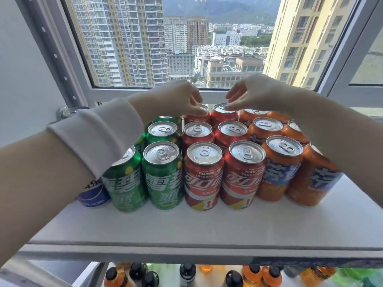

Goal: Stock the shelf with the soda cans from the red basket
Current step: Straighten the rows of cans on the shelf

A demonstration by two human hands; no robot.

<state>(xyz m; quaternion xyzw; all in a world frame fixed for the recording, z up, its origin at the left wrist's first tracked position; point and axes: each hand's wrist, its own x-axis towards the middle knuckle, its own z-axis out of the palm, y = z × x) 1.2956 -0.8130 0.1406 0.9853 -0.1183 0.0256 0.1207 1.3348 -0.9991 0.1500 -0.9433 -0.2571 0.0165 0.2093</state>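
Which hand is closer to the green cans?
Left. The left hand grips the back left red can, right next to the green cans. The right hand is one can farther over, touching the back right red can beside the orange cans.

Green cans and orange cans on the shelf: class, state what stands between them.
Two columns of red cans stand between the green cans and the orange cans, as the head view shows.

Bare shelf (pixel 186 228) before packed cans (pixel 204 172)

soda cans (pixel 203 175): glossy metal | shelf (pixel 186 228): smooth matt white
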